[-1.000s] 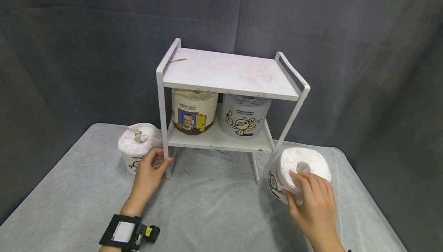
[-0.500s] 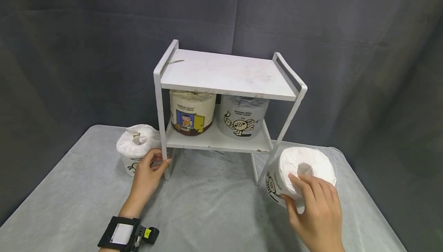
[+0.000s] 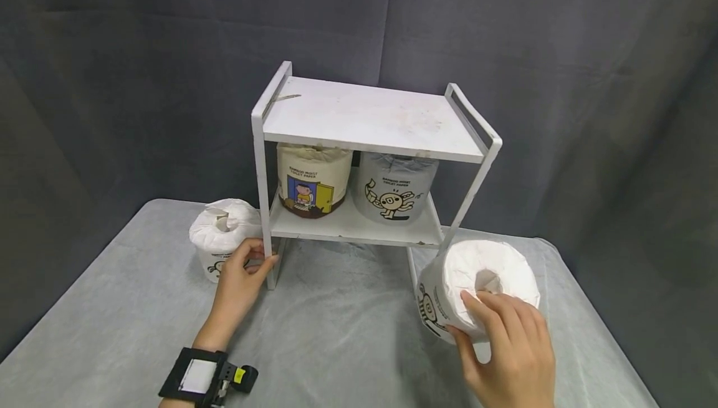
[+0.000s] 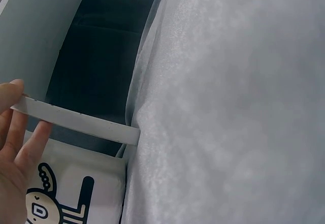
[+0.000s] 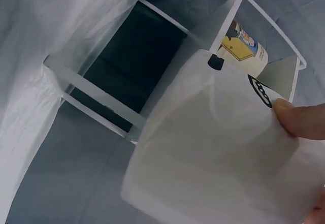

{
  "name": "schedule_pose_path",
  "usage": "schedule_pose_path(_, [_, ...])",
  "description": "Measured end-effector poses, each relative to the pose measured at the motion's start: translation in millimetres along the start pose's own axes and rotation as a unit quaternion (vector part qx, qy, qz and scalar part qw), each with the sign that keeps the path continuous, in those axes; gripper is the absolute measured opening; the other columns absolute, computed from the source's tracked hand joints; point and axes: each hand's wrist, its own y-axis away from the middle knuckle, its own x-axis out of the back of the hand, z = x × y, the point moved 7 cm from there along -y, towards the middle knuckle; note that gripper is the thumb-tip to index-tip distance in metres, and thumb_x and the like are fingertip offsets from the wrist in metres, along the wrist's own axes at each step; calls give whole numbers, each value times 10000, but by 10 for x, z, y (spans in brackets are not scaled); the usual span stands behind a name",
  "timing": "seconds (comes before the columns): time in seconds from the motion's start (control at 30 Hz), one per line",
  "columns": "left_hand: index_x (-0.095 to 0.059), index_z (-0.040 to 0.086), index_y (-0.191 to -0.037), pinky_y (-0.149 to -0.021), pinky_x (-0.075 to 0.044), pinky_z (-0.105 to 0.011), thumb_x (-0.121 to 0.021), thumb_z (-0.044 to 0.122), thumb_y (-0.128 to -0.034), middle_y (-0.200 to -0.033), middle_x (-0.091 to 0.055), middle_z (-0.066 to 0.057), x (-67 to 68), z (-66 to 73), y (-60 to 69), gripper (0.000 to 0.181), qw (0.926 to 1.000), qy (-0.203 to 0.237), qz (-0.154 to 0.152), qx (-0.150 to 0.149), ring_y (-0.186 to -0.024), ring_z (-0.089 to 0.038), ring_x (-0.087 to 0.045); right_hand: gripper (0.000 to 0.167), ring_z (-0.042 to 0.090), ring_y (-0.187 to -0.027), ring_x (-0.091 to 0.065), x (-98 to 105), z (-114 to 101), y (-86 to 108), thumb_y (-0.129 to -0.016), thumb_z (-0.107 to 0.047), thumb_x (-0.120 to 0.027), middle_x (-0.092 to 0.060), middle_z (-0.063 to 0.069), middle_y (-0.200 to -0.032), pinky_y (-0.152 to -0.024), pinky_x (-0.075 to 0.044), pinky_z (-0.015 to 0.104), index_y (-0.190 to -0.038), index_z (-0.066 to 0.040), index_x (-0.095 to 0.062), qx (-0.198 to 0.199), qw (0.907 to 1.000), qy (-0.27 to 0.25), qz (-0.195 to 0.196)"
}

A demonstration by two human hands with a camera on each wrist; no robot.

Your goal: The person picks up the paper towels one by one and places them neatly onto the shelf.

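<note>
- My right hand (image 3: 507, 349) grips one toilet-paper roll (image 3: 457, 280), axis near-upright, hole up.
- My left hand (image 3: 238, 283) pinches one rack leg (image 3: 262, 196).
- Two shelved rolls (image 3: 314, 174), twelve o'clock; one table roll (image 3: 215, 233), eleven.

setting: reads as a curtained filming booth, lab-like. dark grey drapes (image 3: 538, 34) hang behind and at both sides; pale grey cloth-covered table (image 3: 336, 339) between; strapped-on wrist camera rig (image 3: 212, 377) in view.

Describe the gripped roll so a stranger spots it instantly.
Find the white rack. By its right side, the right hand grips a wrapped white roll. Unlike the two shelved rolls and the leftmost roll, this one is held.
</note>
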Motion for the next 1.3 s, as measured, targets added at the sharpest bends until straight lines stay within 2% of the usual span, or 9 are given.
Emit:
schedule_pose_path(0.33, [-601,39,-1074,-723,-535,-186,-717,76,-919,-1019,-645,-114,-21,31,-14,197,10000,23,-3,-84,-963,-218,-602,339,383,-733,-562,40,-180,-89,-969,-304,-630,-670,172,-830,-848,-430,367,-886,14,-712,451,9966,-230,657])
schedule_pose_path(0.6, [-605,46,-1079,-748,-546,-211,-707,111,-933,-1018,-654,-107,-26,28,-4,190,9999,28,-40,-150,-957,-221,-618,307,363,-713,-559,81,-315,-225,-961,-274,-653,-660,174,-800,-857,-450,353,-856,8,-715,644,9906,-432,1123])
schedule_pose_path(0.8, [-599,44,-1088,-751,-548,-219,-712,95,-926,-1026,-648,-102,-9,1,7,203,9999,-4,-35,-132,-965,-208,-614,267,350,-721,-571,21,-336,-330,-951,-249,-669,-664,160,-812,-827,-448,373,-881,4,-713,733,9893,-526,1150])
schedule_pose_path(1.07, [-597,30,-1096,-772,-565,-293,-709,87,-927,-1039,-643,-117,-1,-8,6,211,10000,-65,-37,-52,-985,-234,-615,253,353,-758,-591,-56,-341,-415,-941,-239,-687,-679,171,-864,-811,-452,409,-924,11,-718,776,9883,-589,1172])
schedule_pose_path(1.3, [-599,29,-1096,-743,-522,-167,-706,80,-927,-1039,-642,-123,-3,-2,-4,206,9999,-41,-39,-91,-978,-238,-619,267,369,-775,-588,-71,-371,-553,-950,-231,-669,-673,189,-868,-791,-443,438,-932,32,-711,753,9895,-574,1095])
